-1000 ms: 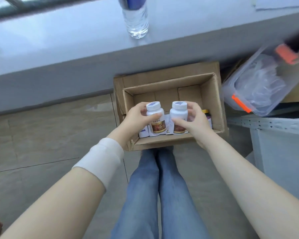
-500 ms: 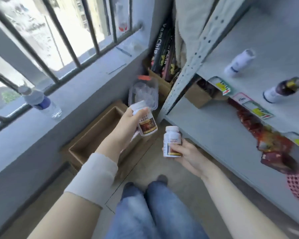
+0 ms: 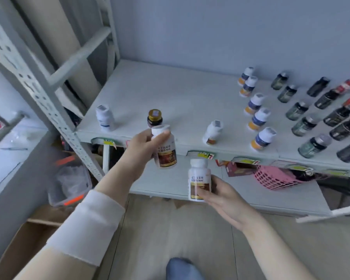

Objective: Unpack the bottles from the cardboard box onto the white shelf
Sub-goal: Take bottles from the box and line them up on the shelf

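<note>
Item one: white bottle [image 3: 166, 150], centre frame, my left hand [image 3: 141, 150] curled round it, thumb by the cap, held at the white shelf's [image 3: 180, 93] front edge, likely for setting down. Item two: matching bottle [image 3: 199, 179], just below, its base pinched in my right hand [image 3: 220, 193]. Labels: brown panel, Chinese characters, unreadable. Cardboard box [image 3: 18, 249], lower left.

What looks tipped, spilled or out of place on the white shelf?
Nothing stands out: shelved bottles stand upright, capped, nothing spilled on the white shelf. Left hand grips the left bottle, right hand the right bottle, both capped.
</note>
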`<action>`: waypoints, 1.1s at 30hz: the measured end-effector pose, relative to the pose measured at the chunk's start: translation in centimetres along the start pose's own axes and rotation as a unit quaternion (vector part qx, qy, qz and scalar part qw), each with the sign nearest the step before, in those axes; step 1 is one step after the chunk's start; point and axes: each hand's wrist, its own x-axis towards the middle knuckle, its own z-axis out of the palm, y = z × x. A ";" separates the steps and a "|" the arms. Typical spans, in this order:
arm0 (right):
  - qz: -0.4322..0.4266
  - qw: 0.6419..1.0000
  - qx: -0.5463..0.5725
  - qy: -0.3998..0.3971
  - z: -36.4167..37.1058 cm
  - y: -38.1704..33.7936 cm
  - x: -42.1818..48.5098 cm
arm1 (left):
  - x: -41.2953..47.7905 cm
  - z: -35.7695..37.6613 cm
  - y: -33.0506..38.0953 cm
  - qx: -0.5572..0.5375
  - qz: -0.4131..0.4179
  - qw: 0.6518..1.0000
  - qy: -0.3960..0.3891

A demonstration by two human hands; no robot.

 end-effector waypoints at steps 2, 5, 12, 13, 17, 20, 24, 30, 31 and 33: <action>-0.018 0.999 0.028 0.014 -3.4 -1.0 0.4 | 2.6 2.9 0.6 0.007 -0.001 1.000 -0.012; -0.037 0.999 0.027 0.026 -6.8 -3.0 1.2 | 5.9 5.8 1.6 0.029 -0.003 0.999 -0.034; -0.107 0.989 -0.020 0.098 -11.1 -8.8 6.9 | 15.8 8.6 4.8 0.111 0.030 0.993 -0.021; -0.112 0.987 -0.033 0.113 -11.5 -9.7 8.2 | 17.8 8.7 5.3 0.117 0.036 0.992 -0.023; -0.134 0.974 -0.062 0.174 -13.5 -12.2 14.8 | 26.4 9.6 7.2 0.120 0.043 0.991 -0.029; -0.127 0.965 -0.096 0.208 -14.8 -13.1 20.5 | 32.8 10.4 7.4 0.147 0.055 0.987 -0.036; -0.123 0.939 -0.156 0.279 -16.1 -13.8 27.7 | 40.4 11.6 6.0 0.236 0.072 0.968 -0.041; -0.179 0.899 -0.221 0.334 -19.6 -15.0 35.7 | 49.3 14.0 5.2 0.248 0.097 0.963 -0.039; -0.182 0.899 -0.225 0.330 -20.0 -15.2 36.6 | 50.2 14.4 5.2 0.250 0.102 0.962 -0.045; -0.188 0.900 -0.230 0.320 -20.6 -15.3 38.2 | 51.8 15.1 5.1 0.258 0.113 0.958 -0.055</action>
